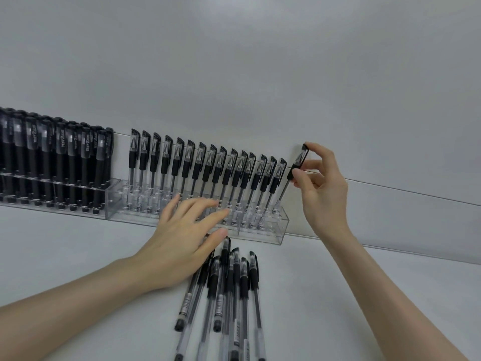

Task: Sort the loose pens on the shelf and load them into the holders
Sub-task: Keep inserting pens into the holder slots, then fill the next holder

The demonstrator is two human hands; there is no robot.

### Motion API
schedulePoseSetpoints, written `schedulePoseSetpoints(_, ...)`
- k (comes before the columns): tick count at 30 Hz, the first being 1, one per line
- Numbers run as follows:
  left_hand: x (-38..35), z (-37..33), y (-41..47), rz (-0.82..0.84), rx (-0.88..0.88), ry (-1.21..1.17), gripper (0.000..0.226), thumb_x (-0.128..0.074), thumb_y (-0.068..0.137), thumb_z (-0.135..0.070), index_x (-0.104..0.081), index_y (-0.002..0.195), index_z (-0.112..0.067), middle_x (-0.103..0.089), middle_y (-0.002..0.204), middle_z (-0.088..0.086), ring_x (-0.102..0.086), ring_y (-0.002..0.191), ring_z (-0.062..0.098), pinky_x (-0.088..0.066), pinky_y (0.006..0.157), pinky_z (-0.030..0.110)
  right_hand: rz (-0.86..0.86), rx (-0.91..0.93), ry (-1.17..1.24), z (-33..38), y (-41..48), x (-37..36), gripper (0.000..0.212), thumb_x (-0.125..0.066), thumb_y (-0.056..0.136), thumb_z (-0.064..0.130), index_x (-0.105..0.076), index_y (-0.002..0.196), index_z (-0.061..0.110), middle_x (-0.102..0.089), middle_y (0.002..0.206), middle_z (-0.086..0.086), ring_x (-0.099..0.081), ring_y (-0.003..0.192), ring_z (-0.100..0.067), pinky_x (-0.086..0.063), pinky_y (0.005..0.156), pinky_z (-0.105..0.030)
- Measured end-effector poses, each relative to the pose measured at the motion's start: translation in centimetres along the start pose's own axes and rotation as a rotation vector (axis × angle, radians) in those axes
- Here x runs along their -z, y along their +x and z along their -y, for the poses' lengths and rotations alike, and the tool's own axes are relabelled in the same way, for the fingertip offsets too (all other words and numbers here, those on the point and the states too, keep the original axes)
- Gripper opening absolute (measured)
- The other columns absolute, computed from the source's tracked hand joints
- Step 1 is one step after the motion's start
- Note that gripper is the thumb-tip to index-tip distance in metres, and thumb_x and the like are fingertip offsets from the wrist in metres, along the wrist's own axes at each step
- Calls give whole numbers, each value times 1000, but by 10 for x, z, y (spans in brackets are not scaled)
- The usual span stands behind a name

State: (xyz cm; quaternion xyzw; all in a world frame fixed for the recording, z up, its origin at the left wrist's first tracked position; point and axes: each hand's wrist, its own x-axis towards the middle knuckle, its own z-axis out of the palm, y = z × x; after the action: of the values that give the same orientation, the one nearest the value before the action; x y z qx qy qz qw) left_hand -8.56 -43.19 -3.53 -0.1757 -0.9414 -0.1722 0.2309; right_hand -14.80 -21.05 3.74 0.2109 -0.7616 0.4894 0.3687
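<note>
A clear acrylic holder [260,230] stands against the back wall with a row of several clear-barrelled black-capped pens upright in it. My right hand [321,188] pinches the cap end of one more such pen [296,165], whose lower end sits at the holder's far right slot. My left hand [182,241] hovers with fingers spread and straight just in front of the holder, over the top of a pile of loose pens [229,295] lying on the white shelf.
A second clear holder [52,204] to the left is packed with several all-black pens. The white shelf [364,295] runs right and towards me. A grey wall [260,74] closes the back.
</note>
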Motion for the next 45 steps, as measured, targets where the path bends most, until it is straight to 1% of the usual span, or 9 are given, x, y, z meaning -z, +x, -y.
schedulePoseSetpoints(4,0,-1,0,2,7,-10,76,4,82,-65,-34,142,-38,-30,144,-17,-13,136,0,11,114,31,84,-25,-34,-10,-2,-4,48,-58,89,-1,-48,114,38,-55,82,8,-65,75,-29,-53,80,-46)
schedulePoseSetpoints(10,0,-1,2,8,22,-23,77,6,80,-65,-33,141,-41,-29,144,-19,-13,135,-1,9,114,31,161,-37,-37,-14,3,3,51,-58,89,-1,-48,109,44,-59,78,0,-65,81,-29,-53,85,-44)
schedulePoseSetpoints(15,0,-1,2,4,25,-23,78,7,80,-66,-34,141,-41,-30,143,-19,-14,136,-1,9,115,31,194,-34,-53,-16,11,10,44,-60,88,-1,-51,113,34,-60,74,0,-60,71,-16,-53,80,-34)
schedulePoseSetpoints(25,1,-2,3,24,33,4,90,18,73,-73,-31,142,-42,-28,144,-21,-13,136,-1,8,114,31,205,-32,-116,-15,9,6,44,-60,87,-2,-52,111,33,-60,70,2,-55,60,-9,-51,75,-33)
schedulePoseSetpoints(31,2,-5,1,16,36,10,86,15,77,-70,-34,141,-41,-31,143,-20,-17,135,0,7,114,32,203,-4,-216,-16,-1,7,48,-63,87,1,-52,128,24,-63,80,2,-62,68,-19,-52,80,-40)
schedulePoseSetpoints(35,4,-10,4,17,78,-27,80,3,75,-66,-40,137,-39,-33,143,-19,-19,136,0,6,114,33,178,-13,-261,-5,-9,10,49,-64,88,8,-48,132,22,-61,87,4,-59,69,-14,-49,75,-30)
schedulePoseSetpoints(39,19,-22,4,-3,71,-62,68,-15,79,-65,-51,126,-32,-39,134,-17,-26,130,3,-7,112,34,241,30,-275,19,-26,6,24,-61,91,15,-61,115,16,-62,93,3,-58,75,-12,-50,76,-33)
schedulePoseSetpoints(42,31,-30,-7,47,101,-58,41,-35,92,-56,-51,119,-30,-45,118,-16,-38,112,2,-30,105,31,329,24,-243,34,-44,-2,12,-59,92,18,-65,102,16,-64,96,2,-57,80,-7,-48,75,-23)
schedulePoseSetpoints(45,39,-38,-31,121,178,-51,45,-42,88,-60,-46,121,-30,-44,116,-17,-42,103,2,-38,90,22,442,-16,-201,38,-63,-8,10,-59,92,20,-66,98,16,-63,93,7,-56,81,-2,-43,72,-12)
